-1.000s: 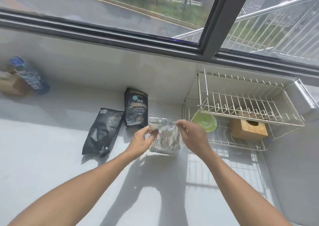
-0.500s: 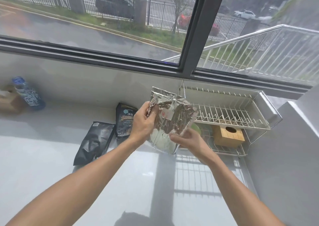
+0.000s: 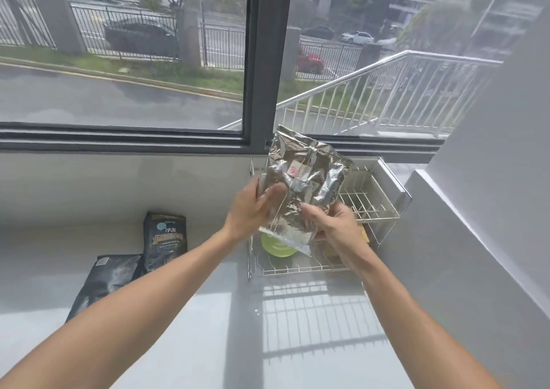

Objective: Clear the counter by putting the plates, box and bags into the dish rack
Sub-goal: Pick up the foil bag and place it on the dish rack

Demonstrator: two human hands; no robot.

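Note:
A crinkled silver foil bag (image 3: 306, 180) is held up in the air in front of the wire dish rack (image 3: 375, 207). My left hand (image 3: 253, 207) grips its left edge and my right hand (image 3: 333, 225) grips its lower right corner. The bag covers much of the rack's upper tier. On the rack's lower tier lies a green plate (image 3: 275, 247), partly hidden by the bag, and a wooden box (image 3: 363, 234) shows only as a sliver behind my right hand. Two black bags stay on the counter to the left: one upright against the wall (image 3: 165, 243), one lying flat (image 3: 110, 278).
The rack stands in the counter's back right corner, against the wall under the window (image 3: 125, 61). A white side wall (image 3: 476, 210) rises just right of it. The grey counter (image 3: 208, 329) stretches toward me, crossed by shadows of my arms.
Both hands have lifted the silver bag off the counter and carried it up and right, in front of the rack. The camera has tilted upward and moved closer.

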